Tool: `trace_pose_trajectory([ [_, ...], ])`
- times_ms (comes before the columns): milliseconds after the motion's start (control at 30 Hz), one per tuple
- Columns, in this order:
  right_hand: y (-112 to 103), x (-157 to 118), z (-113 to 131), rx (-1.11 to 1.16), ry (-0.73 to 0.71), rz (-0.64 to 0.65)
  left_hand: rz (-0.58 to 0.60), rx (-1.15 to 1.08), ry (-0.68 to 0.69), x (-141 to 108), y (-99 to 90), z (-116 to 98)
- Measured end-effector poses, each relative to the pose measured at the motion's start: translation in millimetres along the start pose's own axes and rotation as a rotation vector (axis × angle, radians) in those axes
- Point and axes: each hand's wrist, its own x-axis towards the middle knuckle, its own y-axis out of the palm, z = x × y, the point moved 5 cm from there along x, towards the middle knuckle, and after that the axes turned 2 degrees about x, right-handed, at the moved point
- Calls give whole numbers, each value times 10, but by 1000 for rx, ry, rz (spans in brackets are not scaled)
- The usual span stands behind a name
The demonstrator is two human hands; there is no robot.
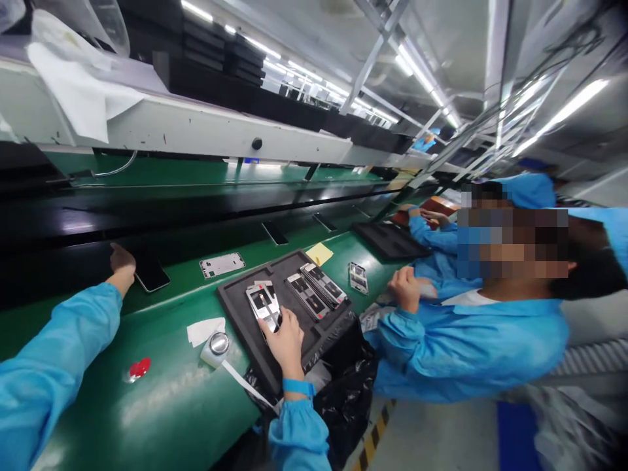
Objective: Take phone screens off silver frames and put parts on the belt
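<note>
a flat black rectangular phone with a glossy face [153, 275] is lying on a smooth green belt [186, 263], just to the right of the left hand [122, 265], the nearer one. its long axis is running from near right to far left. the left fingers are showing no clear grip; their opening and contact cannot be determined. the right hand [286, 340] is pinching a thin, silver metal phone frame [258, 297] by its near end, within the outline of a matte charcoal foam tray [239, 310].

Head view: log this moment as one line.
Right hand: gripping phone panel over foam tray | Left hand: beside dark-screened phone | Green bench: silver phone frame
</note>
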Motion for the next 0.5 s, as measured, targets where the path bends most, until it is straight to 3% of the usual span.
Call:
trace_pose_trajectory([
  [100,67,-34,-103,-39,-13,-16,-57,283,-11,110,39,149],
  [200,33,-25,-142,-45,-34,-53,-19,575,-17,58,273,370],
  [267,-12,-31,-144,-37,-46,-93,99,745,-5,-51,576,535],
  [400,-89,-82,-147,-35,-32,-198,452,945,70,-304,1289,789],
  [500,-120,-94,-155,-44,5,-281,633,983,148,-417,1617,831],
])
